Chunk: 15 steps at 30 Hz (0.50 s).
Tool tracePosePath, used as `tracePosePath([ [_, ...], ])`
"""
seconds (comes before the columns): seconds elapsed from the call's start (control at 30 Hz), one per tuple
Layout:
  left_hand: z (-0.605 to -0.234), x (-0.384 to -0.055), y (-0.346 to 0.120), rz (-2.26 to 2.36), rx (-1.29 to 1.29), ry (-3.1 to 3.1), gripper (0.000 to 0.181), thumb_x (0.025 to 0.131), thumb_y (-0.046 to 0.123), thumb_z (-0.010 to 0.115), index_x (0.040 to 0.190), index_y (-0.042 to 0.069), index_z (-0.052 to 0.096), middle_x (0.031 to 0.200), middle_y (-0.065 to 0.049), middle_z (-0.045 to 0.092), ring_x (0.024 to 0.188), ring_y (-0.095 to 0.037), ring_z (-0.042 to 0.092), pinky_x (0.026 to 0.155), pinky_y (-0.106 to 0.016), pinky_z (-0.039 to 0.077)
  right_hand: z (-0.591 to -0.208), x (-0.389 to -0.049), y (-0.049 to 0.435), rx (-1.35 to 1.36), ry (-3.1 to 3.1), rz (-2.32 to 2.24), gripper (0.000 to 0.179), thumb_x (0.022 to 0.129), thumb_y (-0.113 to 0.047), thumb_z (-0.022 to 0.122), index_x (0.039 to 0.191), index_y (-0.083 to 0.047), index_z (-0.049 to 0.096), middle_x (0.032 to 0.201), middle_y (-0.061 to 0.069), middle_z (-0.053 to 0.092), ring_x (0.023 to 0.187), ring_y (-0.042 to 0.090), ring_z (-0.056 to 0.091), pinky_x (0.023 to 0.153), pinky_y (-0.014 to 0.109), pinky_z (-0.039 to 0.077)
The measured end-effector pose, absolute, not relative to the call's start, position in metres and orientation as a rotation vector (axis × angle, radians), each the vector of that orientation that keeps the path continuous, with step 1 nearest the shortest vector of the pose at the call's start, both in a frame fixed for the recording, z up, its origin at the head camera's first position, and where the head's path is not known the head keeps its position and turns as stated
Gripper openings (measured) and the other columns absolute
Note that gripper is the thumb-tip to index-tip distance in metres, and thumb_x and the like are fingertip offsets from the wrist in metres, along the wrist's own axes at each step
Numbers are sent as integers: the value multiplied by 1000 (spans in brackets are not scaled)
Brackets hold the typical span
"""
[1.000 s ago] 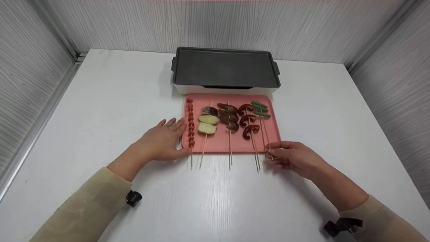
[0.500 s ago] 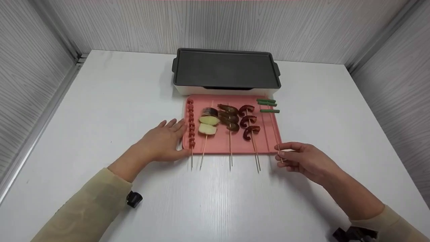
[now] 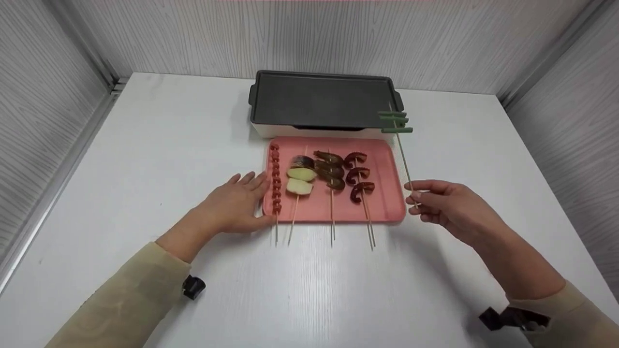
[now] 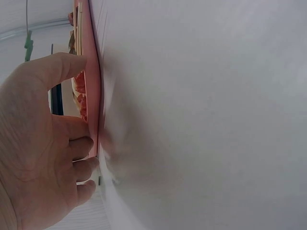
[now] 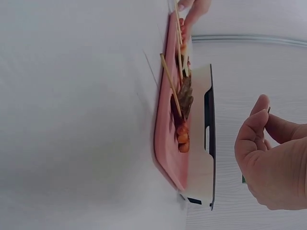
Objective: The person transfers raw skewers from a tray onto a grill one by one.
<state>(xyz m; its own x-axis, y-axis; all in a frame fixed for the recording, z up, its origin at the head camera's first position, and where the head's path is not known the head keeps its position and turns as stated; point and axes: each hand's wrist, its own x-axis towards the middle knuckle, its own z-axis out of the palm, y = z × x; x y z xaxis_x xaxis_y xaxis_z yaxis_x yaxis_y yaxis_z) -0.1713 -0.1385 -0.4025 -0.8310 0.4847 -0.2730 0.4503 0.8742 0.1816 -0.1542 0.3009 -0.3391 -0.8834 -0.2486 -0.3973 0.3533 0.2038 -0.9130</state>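
My right hand pinches the bare lower end of a bamboo skewer between thumb and fingers. Several green bean-like sticks are threaded near the skewer's tip, which is raised over the right front corner of the black griddle. In the right wrist view, little of the skewer shows past the fingers. With its fingers spread, my left hand touches the left edge and front left corner of the pink tray. The left wrist view shows the thumb and fingertips against the tray's rim.
Other skewers lie on the tray, their sticks over its front edge: small red pieces, pale slices with a dark piece, brown pieces, and dark red curled pieces. The griddle stands behind the tray on a white table; grey panels surround it.
The skewer with green sticks has left the tray's right side, lifted up and away toward the griddle in my right hand. The left hand stays at the tray.
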Motion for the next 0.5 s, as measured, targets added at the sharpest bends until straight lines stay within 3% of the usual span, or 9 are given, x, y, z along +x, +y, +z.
tracePosePath([
  [0.23,-402,-171,-140,152,695,2733,96,100,63,53,165,-3,28,173,-17,23,160,-41,21,130,-56,18,-322,-186,289,123,1955,-1884,27,103,-16,73,129,-8,72,106,4,74,90,14,72,79,23,58],
  [0.5,-402,-171,-138,151,688,2734,97,99,64,53,165,-2,28,174,-16,23,160,-39,21,130,-55,17,-323,-228,281,186,1936,-1999,23,98,-15,78,120,-6,77,105,7,76,88,14,73,75,23,58],
])
